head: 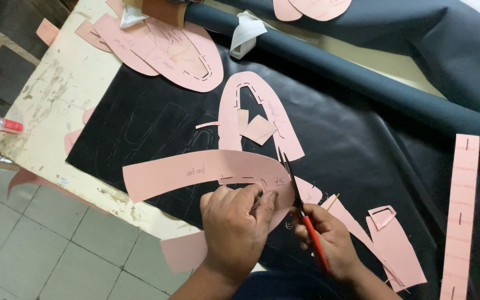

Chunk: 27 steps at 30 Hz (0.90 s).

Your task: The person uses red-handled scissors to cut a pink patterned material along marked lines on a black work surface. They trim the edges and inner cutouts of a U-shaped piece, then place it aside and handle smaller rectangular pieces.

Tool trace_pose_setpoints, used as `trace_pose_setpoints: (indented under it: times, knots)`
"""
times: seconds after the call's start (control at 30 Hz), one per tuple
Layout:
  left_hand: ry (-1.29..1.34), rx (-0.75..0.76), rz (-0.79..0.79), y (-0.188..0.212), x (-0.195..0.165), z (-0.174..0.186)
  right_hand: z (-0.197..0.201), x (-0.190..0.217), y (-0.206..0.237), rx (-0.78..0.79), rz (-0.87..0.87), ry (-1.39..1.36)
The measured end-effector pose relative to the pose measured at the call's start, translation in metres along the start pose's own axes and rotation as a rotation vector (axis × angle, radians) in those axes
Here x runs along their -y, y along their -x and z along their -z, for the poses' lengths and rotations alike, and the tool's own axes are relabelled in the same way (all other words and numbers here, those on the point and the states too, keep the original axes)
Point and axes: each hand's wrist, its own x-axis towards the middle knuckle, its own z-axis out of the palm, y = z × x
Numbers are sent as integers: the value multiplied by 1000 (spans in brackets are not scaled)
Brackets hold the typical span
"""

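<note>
1. We noted a worn cream-painted worktable (pixel 56 94) with chipped paint, standing over a grey tiled floor (pixel 34 244).
2. Over most of it lay a large black sheet of leather-like material (pixel 156 119), faint pattern outlines traced on its surface; a dark grey-blue roll of the same sort of material (pixel 329 72) ran diagonally behind it.
3. A stack of pink card pattern pieces (pixel 162 50) sat at the table's far end, partly on the black sheet.
4. A long narrow pink card strip (pixel 461 211) with slots lay at the right, well apart from the hands.
5. An arch-shaped pink card pattern (pixel 251 105) with dashed slots lay mid-sheet, small card offcuts (pixel 258 129) resting inside it.
6. The long curved pink card pattern piece (pixel 195 173) lay on the black sheet near the table's front edge, just before the person.
7. The left hand (pixel 237 225) was closed in a pinch on that curved piece's right end, fingers curled, thumb under the card.
8. The right hand (pixel 326 236) was gripped shut around the red-handled scissors (pixel 298 191), whose blades stood slightly parted at the curved piece's edge.
9. A small clear bottle with a red label (pixel 0 124) lay at the far left, beside the table's corner.
</note>
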Motion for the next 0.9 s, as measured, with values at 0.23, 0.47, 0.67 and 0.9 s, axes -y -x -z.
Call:
trace_pose_setpoints:
  times: [0.23, 0.47, 0.67, 0.9]
  knots:
    - [7, 8, 23, 1, 1, -1, 3, -1, -1, -23, -15, 65]
    - [-7, 14, 4, 2, 3, 1, 1, -4, -3, 7, 3, 5]
    - [-26, 4, 0, 3, 4, 0, 2, -1, -3, 29, 14, 71]
    - [-15, 11, 18, 4, 6, -1, 3, 0, -3, -14, -52, 84]
